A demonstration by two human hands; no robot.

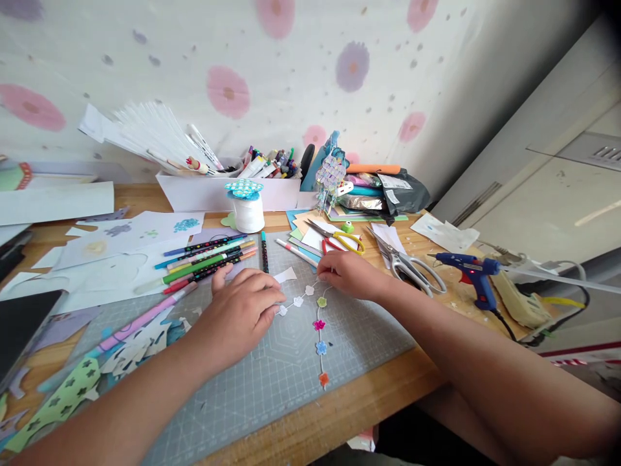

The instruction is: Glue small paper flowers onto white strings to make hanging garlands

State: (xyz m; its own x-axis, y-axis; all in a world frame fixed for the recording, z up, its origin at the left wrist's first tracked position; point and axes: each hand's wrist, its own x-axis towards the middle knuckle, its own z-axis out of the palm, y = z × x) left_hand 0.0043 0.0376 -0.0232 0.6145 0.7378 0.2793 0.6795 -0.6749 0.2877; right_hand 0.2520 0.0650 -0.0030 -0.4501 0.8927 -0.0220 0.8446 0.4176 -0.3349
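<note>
My left hand (240, 310) rests palm down on the grey cutting mat (291, 362), its fingertips pressed together on a small white paper flower (282, 310). My right hand (347, 273) lies further right with fingers curled and pinched near a thin thread. On this thread sits a string of small paper flowers (320, 336): white, green, pink, blue and orange, running down the mat toward me. What the right fingers hold is hidden.
Several coloured pens (208, 255) lie left of the hands. Yellow-handled scissors (339, 239), grey scissors (410, 265) and a blue glue gun (473, 272) lie right. A white thread spool (248, 210), a pen box (228, 188) and paper scraps (121, 349) surround the mat.
</note>
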